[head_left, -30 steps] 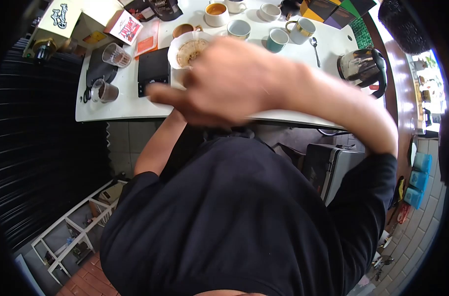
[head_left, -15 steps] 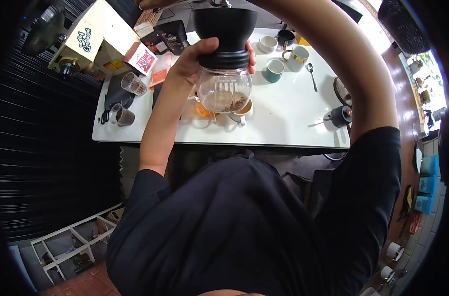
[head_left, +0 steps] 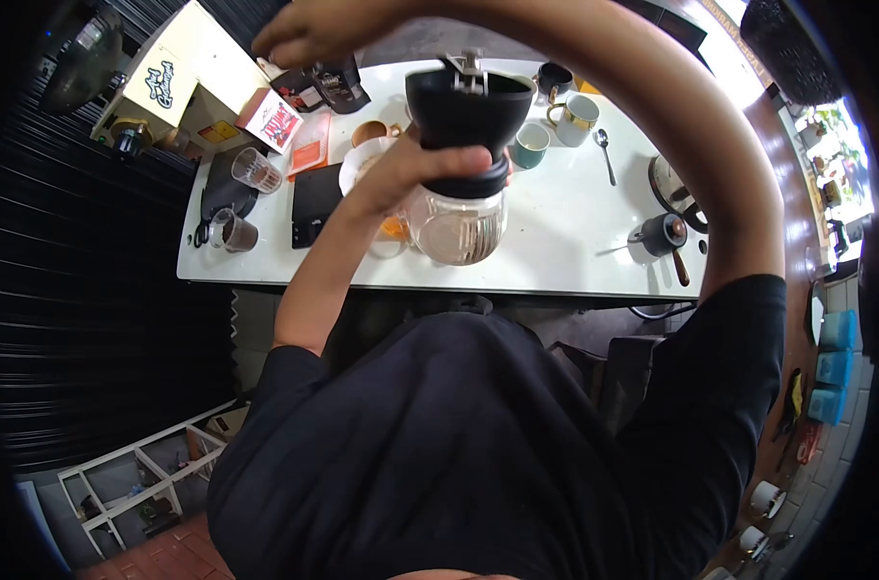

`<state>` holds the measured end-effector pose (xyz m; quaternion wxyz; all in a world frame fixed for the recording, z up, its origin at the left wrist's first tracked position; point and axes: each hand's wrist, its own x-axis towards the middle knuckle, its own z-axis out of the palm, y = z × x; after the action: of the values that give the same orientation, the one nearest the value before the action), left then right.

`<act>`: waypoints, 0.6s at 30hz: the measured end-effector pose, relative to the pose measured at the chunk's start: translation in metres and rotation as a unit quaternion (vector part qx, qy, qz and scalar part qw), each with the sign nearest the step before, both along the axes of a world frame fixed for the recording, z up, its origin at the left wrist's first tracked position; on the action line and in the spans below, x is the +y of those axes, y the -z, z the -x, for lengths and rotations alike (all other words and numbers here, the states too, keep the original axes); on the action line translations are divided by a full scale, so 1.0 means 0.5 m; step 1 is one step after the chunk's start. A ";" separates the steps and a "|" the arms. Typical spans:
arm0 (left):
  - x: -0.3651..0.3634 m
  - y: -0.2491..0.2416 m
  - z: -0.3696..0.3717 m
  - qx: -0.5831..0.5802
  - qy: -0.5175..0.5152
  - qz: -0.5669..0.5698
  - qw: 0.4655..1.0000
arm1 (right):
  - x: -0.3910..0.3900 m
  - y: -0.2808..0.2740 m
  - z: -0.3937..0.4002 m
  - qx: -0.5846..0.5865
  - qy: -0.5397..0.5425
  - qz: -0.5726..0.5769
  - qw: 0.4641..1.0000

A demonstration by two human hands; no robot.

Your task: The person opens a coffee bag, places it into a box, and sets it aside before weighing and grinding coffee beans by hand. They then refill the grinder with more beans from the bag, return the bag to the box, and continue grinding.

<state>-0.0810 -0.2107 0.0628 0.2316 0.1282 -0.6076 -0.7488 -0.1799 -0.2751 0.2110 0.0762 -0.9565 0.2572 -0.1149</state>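
My left hand [head_left: 415, 174] is wrapped round the neck of a manual coffee grinder [head_left: 470, 121], holding it above the white table. The grinder has a black hopper and a clear glass jar [head_left: 457, 230] below, with a metal fitting [head_left: 470, 70] at the top centre. My right hand [head_left: 314, 34] is up at the top left, its fingers curled; the crank it seems to grip is mostly hidden behind hand and forearm. Behind the jar, a vessel of amber liquid [head_left: 393, 229] is partly covered. A white dish [head_left: 354, 172] and a brown cup [head_left: 370, 132] sit beyond my left wrist.
On the white table [head_left: 565, 227] stand a green cup [head_left: 531, 145], a patterned mug [head_left: 576, 121], a spoon [head_left: 605, 157] and a small dark pot [head_left: 663, 232]. To the left are two clear cups, a black flat device [head_left: 316, 201], and a cream machine [head_left: 229, 53].
The grinder has moved down and slightly right, with its hopper rim and metal fitting now showing. My right hand has come further into view at the top left.
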 end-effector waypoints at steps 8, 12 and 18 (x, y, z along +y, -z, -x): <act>0.145 0.163 -0.078 -0.213 -0.029 0.268 0.939 | 0.223 0.175 -0.030 -0.072 -0.050 0.039 0.995; 0.195 0.188 -0.099 -0.220 0.015 0.197 0.955 | 0.260 0.174 -0.042 -0.056 -0.075 0.017 0.995; 0.203 0.188 -0.094 -0.171 0.002 0.116 0.978 | 0.216 0.203 -0.031 -0.065 -0.066 0.027 0.995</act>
<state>-0.0340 -0.1090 -0.0313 0.1356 0.2256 -0.7212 -0.6408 -0.1645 -0.1671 0.1094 0.0743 -0.9637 0.1844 -0.1783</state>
